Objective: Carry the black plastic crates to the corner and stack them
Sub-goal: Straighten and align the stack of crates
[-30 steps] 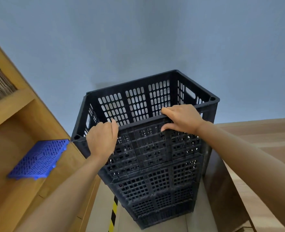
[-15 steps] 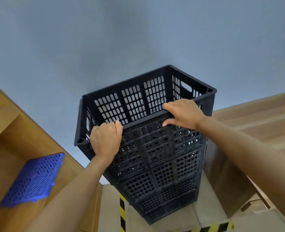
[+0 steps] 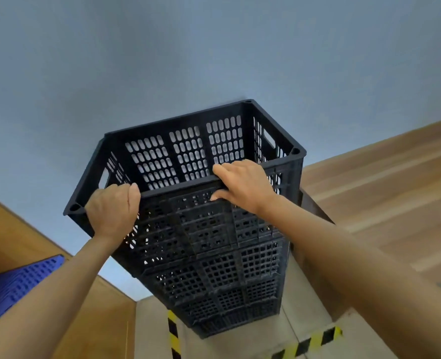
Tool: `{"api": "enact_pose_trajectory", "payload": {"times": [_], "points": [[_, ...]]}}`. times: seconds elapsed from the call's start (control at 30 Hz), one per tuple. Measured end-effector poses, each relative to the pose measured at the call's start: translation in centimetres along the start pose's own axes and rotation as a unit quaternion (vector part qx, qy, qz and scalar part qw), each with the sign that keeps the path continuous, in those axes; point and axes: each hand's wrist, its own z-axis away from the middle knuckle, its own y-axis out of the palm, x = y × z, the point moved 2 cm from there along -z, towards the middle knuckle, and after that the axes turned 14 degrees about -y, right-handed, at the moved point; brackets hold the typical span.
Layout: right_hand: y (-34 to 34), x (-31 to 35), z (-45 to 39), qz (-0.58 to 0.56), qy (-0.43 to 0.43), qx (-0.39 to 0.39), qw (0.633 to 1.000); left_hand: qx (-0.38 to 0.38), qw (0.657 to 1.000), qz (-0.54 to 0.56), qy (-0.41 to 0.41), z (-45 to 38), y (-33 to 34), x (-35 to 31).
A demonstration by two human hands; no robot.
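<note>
A tall stack of black crates (image 3: 214, 268) stands in the middle of the frame, against the blue wall (image 3: 162, 60). The left hand (image 3: 111, 211) curls its fingers over the top crate's (image 3: 188, 151) near rim. The right hand (image 3: 242, 186) pinches the same rim, fingers on top, thumb under. A blue tray (image 3: 12, 286) sits at the lower left.

I see a blue perforated plastic panel (image 3: 17, 283) lying at the lower left on a wooden shelf unit (image 3: 14, 237). A grey-blue wall (image 3: 162, 60) fills the upper view. Wood panelling (image 3: 385, 182) runs along the right. On the pale floor (image 3: 302, 301), yellow-and-black hazard tape (image 3: 307, 343) marks lines.
</note>
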Motion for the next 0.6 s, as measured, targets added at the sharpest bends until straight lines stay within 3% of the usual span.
{"api": "enact_pose_trajectory", "payload": {"times": [0.37,0.6], "points": [[-0.2,-2.1,-0.7,-0.014,-0.040,0.053,0.998,0.047,0.996,0.002,-0.072,0.2,0.8,-0.6],[0.2,-5.0,-0.4,-0.033,-0.064,0.070,0.995,0.041,0.996,-0.029,-0.071,0.5,0.9,-3.6]]}}
